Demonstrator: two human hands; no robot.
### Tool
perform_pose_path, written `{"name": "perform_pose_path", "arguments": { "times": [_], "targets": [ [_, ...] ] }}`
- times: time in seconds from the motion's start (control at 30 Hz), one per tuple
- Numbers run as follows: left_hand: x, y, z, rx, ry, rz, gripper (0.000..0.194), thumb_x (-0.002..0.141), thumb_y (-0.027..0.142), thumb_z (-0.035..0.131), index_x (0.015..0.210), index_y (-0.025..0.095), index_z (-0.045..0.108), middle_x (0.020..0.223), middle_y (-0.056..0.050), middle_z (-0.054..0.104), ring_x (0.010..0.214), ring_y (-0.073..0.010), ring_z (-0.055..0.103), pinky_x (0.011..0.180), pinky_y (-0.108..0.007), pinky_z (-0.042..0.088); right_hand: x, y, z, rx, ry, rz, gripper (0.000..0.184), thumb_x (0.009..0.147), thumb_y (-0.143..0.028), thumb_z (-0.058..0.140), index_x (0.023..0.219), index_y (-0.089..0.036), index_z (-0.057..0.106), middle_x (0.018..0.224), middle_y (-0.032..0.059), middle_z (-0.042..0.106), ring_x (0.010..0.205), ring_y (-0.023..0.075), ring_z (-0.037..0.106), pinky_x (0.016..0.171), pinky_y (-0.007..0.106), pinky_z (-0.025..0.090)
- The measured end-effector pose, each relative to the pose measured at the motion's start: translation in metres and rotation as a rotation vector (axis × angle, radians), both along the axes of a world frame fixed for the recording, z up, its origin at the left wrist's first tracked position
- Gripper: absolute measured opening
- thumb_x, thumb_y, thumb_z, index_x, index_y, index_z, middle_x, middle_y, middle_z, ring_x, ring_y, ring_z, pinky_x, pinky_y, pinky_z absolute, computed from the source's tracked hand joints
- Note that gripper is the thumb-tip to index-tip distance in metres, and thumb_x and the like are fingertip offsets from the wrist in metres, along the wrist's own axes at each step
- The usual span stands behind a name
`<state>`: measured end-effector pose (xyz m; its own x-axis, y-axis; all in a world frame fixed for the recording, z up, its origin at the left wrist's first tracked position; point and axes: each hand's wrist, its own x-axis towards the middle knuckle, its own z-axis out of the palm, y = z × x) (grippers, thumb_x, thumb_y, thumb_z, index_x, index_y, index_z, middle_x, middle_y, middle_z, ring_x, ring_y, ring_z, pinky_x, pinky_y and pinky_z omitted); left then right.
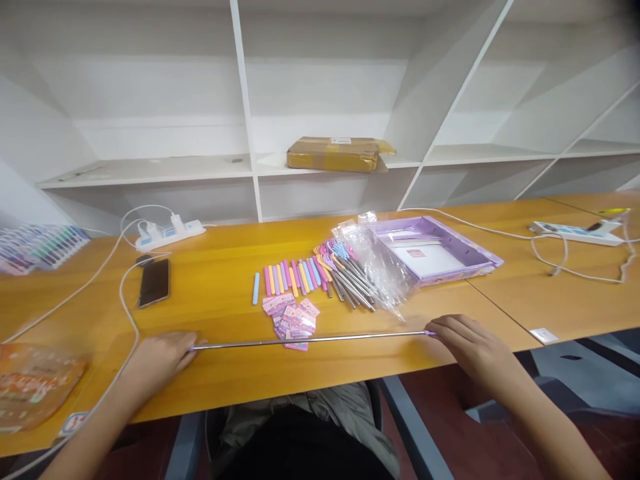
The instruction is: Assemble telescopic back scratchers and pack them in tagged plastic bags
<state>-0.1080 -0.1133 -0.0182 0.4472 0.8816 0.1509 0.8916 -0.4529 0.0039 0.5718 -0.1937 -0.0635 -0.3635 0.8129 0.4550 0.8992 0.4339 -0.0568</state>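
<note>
Stretched between my hands is a long, thin telescopic metal rod (320, 339), held level above the near part of the table; small purple bits show at its ends. My left hand (167, 353) is closed around its left end. The fingers of my right hand (460, 340) are closed on the right end. Beyond the rod lies a loose heap of pink printed cards (293, 319). Behind the cards is a row of pastel sticks (293, 277), with a single blue stick (256, 289) apart at the left. Beside the row is a pile of metal rods with coloured ends (350, 277).
Clear plastic bags (387, 280) lie against a purple tray (440, 270). A phone (155, 283) and a power strip (173, 233) with cables are at left, near an orange package (37, 387). Another strip (575, 232) lies right. A cardboard box (335, 155) sits on the shelf.
</note>
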Motion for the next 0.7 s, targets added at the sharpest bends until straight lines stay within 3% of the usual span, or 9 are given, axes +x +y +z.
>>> {"name": "perform_pose_path", "arguments": {
  "times": [0.1, 0.17, 0.27, 0.4, 0.5, 0.6, 0.7],
  "targets": [
    [0.004, -0.013, -0.011, -0.049, -0.001, -0.083, 0.045, 0.111, 0.049, 0.040, 0.089, 0.023, 0.069, 0.088, -0.005, 0.078, 0.079, -0.0211, 0.076, 0.073, -0.030, 0.058, 0.014, -0.005, -0.014, -0.016, 0.076, -0.112, 0.026, 0.108, -0.034, 0.050, 0.122, -0.030, 0.072, 0.126, 0.0157, 0.072, 0.103, 0.0285, 0.077, 0.080, 0.040, 0.061],
    [0.003, -0.023, -0.022, 0.035, -0.016, -0.129, 0.048, 0.114, 0.048, 0.036, 0.091, 0.023, 0.070, 0.088, -0.005, 0.077, 0.081, -0.0209, 0.075, 0.074, -0.030, 0.058, 0.024, -0.011, -0.022, 0.001, 0.145, -0.178, 0.025, 0.109, -0.035, 0.049, 0.123, -0.031, 0.068, 0.123, 0.0187, 0.072, 0.094, 0.0268, 0.079, 0.074, 0.038, 0.061],
    [-0.002, -0.033, -0.035, 0.217, -0.009, -0.195, 0.046, 0.115, 0.041, 0.035, 0.094, 0.024, 0.072, 0.089, -0.005, 0.077, 0.082, -0.0219, 0.075, 0.077, -0.032, 0.059, 0.031, -0.020, -0.029, 0.051, 0.243, -0.210, 0.016, 0.109, -0.036, 0.051, 0.117, -0.033, 0.064, 0.115, 0.0191, 0.073, 0.096, 0.0278, 0.079, 0.080, 0.039, 0.062],
    [-0.012, -0.038, -0.037, 0.303, -0.023, -0.244, 0.037, 0.114, 0.031, 0.037, 0.110, 0.024, 0.074, 0.102, -0.005, 0.081, 0.094, -0.0217, 0.077, 0.087, -0.033, 0.061, 0.031, -0.031, -0.028, 0.055, 0.227, -0.190, 0.023, 0.108, -0.028, 0.050, 0.122, -0.037, 0.066, 0.117, 0.0159, 0.074, 0.089, 0.0253, 0.080, 0.078, 0.038, 0.063],
    [-0.018, -0.035, -0.038, 0.286, -0.043, -0.254, 0.034, 0.113, 0.028, 0.039, 0.109, 0.025, 0.073, 0.101, -0.004, 0.080, 0.091, -0.0202, 0.077, 0.087, -0.031, 0.061, 0.031, -0.035, -0.025, 0.048, 0.193, -0.183, 0.031, 0.105, -0.022, 0.051, 0.126, -0.036, 0.070, 0.116, 0.0139, 0.075, 0.078, 0.0218, 0.079, 0.071, 0.035, 0.062],
    [-0.014, -0.032, -0.046, 0.279, -0.060, -0.259, 0.030, 0.112, 0.025, 0.042, 0.107, 0.026, 0.071, 0.096, -0.003, 0.079, 0.085, -0.0192, 0.076, 0.082, -0.029, 0.060, 0.021, -0.033, -0.022, 0.058, 0.202, -0.161, 0.037, 0.101, -0.016, 0.049, 0.125, -0.033, 0.071, 0.115, 0.0104, 0.075, 0.075, 0.0190, 0.077, 0.067, 0.031, 0.061],
    [0.008, -0.031, -0.051, 0.265, -0.082, -0.294, 0.029, 0.111, 0.020, 0.041, 0.116, 0.025, 0.069, 0.100, -0.005, 0.079, 0.091, -0.0205, 0.077, 0.085, -0.031, 0.061, -0.012, -0.022, -0.018, 0.030, 0.232, -0.082, 0.042, 0.099, -0.008, 0.045, 0.126, -0.028, 0.071, 0.116, 0.0106, 0.074, 0.082, 0.0175, 0.077, 0.069, 0.028, 0.062]
  ]
}}
